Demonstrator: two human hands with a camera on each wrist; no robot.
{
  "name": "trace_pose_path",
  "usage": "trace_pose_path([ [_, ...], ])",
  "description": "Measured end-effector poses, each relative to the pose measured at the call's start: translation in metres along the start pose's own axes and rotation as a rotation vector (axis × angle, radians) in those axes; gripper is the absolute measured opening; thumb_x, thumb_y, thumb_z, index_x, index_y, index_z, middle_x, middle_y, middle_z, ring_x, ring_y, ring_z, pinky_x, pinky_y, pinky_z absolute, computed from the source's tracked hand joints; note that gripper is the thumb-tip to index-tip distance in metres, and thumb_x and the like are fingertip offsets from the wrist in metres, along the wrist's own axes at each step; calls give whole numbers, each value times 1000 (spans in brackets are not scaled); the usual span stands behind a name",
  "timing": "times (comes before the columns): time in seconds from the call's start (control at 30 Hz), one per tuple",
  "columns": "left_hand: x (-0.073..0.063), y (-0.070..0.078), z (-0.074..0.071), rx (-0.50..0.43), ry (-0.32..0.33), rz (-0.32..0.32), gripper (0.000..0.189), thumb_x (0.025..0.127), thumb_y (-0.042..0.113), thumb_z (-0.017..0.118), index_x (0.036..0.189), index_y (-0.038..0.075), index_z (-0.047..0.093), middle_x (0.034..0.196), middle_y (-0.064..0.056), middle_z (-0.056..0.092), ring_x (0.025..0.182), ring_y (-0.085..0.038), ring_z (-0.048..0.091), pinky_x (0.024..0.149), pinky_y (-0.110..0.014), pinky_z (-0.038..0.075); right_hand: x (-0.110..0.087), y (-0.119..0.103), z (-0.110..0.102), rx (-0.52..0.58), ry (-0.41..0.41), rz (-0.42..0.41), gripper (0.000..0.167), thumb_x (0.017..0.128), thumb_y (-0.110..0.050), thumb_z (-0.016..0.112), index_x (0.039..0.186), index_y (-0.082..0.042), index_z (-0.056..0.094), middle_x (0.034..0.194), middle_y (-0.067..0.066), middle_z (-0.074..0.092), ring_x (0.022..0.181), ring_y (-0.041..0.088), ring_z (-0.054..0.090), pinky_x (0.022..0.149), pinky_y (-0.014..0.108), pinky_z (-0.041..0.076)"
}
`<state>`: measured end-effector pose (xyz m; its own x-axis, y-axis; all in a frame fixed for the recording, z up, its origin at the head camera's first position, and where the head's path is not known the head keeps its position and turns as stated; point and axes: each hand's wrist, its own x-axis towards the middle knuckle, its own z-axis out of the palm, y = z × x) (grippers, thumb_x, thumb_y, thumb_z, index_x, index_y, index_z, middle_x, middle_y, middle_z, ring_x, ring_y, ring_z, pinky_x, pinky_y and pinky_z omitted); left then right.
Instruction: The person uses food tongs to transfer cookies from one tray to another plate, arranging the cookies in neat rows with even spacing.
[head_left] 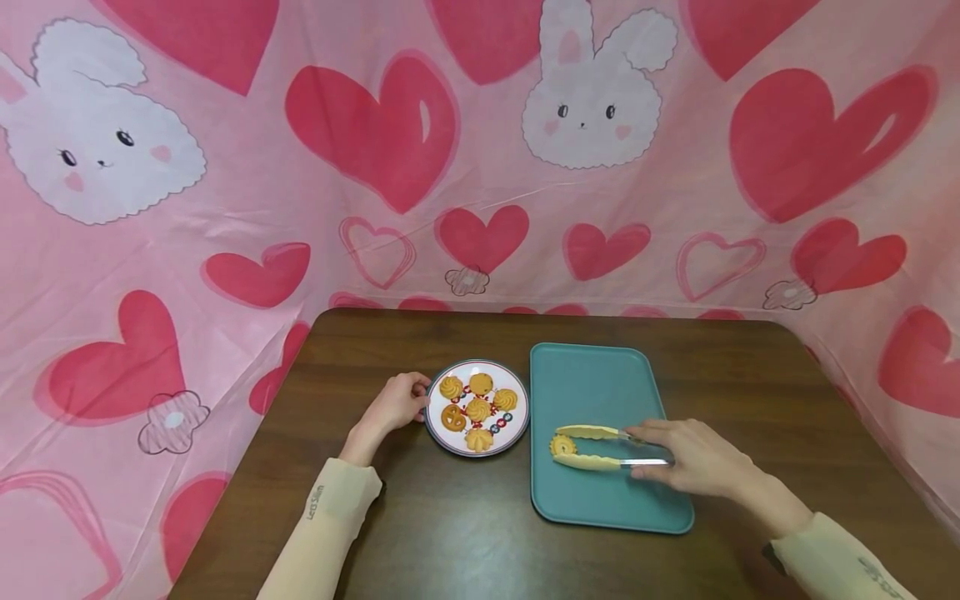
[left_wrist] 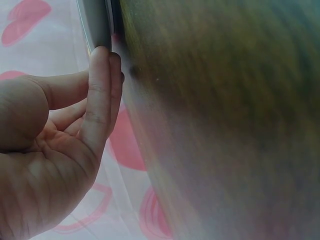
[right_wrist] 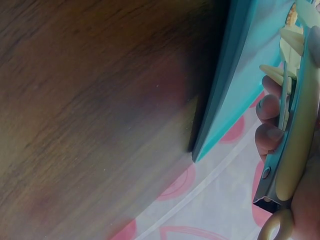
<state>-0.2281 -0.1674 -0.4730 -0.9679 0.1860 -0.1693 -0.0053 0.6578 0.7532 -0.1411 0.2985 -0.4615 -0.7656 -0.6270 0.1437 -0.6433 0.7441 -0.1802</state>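
In the head view my left hand [head_left: 396,402] holds the left rim of a round white plate [head_left: 441,437] with a dark edge. Its fingertips [left_wrist: 101,55] meet the rim in the left wrist view. Several cookies [head_left: 478,409] and a pretzel [head_left: 453,417] lie on this plate. My right hand [head_left: 693,454] grips a pair of tongs [head_left: 633,462] with cream tips and metal arms, held over the teal tray [head_left: 600,387]. Between the tong tips is a ring-shaped cookie [head_left: 562,446]; whether both tips press on it I cannot tell.
The tray lies just right of the plate on a dark brown wooden table [head_left: 450,525]. A pink cloth [head_left: 375,142] with hearts and rabbits hangs behind the table and along its sides.
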Motion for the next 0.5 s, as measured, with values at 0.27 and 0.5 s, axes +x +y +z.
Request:
trace_pose_path([
  [0.27,-1,1,0,5,0,-10,30,94,0,66,122,-7,60,93,-12,60,63,-16,62,61,-30,58,0,-1,-1,15,3,-1,58,86,-56,71,126,-13,70,112,-2,70,85,7,67,69,34,57],
  [0.5,-1,2,0,6,-5,-11,30,94,0,66,122,-7,60,92,-13,60,64,-16,62,61,-30,58,0,-1,1,19,17,-12,56,86,-53,73,125,-13,70,110,-5,70,80,3,64,66,31,56],
])
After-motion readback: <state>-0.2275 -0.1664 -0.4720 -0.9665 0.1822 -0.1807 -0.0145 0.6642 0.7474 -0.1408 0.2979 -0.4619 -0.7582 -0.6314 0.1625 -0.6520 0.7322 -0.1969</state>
